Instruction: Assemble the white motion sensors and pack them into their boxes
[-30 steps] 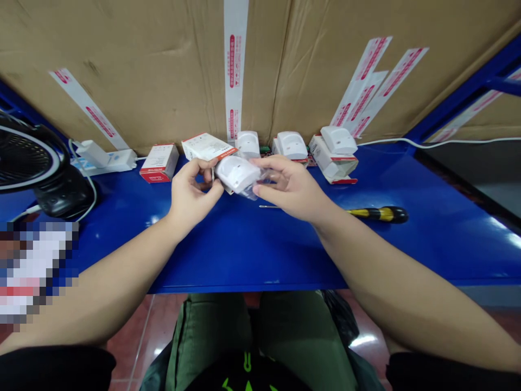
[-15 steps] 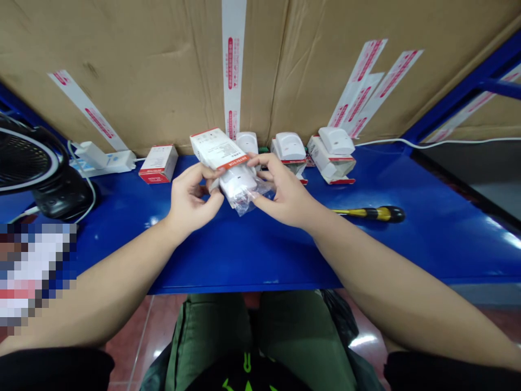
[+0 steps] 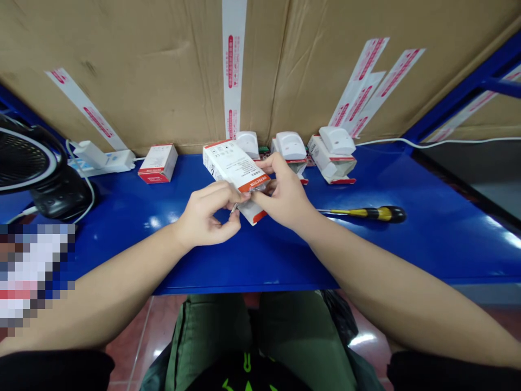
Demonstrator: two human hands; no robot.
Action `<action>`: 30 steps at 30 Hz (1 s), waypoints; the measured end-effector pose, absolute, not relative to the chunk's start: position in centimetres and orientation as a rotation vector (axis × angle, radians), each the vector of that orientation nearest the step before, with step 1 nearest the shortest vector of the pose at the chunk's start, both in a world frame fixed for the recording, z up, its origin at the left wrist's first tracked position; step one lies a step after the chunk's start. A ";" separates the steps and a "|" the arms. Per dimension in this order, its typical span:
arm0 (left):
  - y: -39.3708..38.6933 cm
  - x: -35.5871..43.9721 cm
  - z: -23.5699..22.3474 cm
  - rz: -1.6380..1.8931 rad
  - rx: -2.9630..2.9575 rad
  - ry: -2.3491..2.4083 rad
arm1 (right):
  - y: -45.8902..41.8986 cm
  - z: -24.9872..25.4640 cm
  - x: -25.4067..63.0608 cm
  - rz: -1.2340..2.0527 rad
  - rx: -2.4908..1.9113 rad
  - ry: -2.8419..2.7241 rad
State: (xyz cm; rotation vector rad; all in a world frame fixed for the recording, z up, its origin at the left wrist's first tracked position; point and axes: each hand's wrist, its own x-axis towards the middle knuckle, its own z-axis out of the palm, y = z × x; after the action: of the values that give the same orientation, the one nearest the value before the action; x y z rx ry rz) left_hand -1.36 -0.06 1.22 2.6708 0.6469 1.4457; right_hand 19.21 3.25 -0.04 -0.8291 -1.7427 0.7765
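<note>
Detector box (image 3: 235, 167) is gripped by the right hand (image 3: 285, 194), the left hand (image 3: 209, 216) pinching a small shiny piece (image 3: 234, 208).

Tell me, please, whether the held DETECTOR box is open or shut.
The DETECTOR box is open: its lower flap juts out at the near end, and clear plastic shows there.
</note>
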 end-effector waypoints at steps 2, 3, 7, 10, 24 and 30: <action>0.1 -1.7 1.2 1.410 2.628 0.637 | 3.4 0.0 19.3 0.862 -0.816 -1.723; 0.2 -1.9 1.2 1.400 2.597 0.639 | 3.4 0.1 19.5 0.920 -0.804 -1.708; 1.0 -2.8 1.0 1.456 2.370 0.709 | 3.4 0.5 19.9 1.191 -0.742 -1.669; 1.4 -3.1 0.9 1.519 2.143 0.752 | 3.2 0.7 20.1 1.183 -0.691 -1.737; 2.1 -2.6 0.9 1.488 1.697 0.719 | 3.8 -0.1 21.4 0.584 -0.656 -2.115; 2.3 -2.7 0.8 1.489 1.728 0.692 | 3.9 -0.4 21.6 0.517 -0.606 -2.132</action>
State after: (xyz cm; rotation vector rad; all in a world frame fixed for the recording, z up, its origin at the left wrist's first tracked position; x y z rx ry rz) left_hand -2.72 2.26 0.81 1.7281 0.6923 1.4888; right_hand 21.56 3.92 -0.43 -0.6061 -2.1322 0.5174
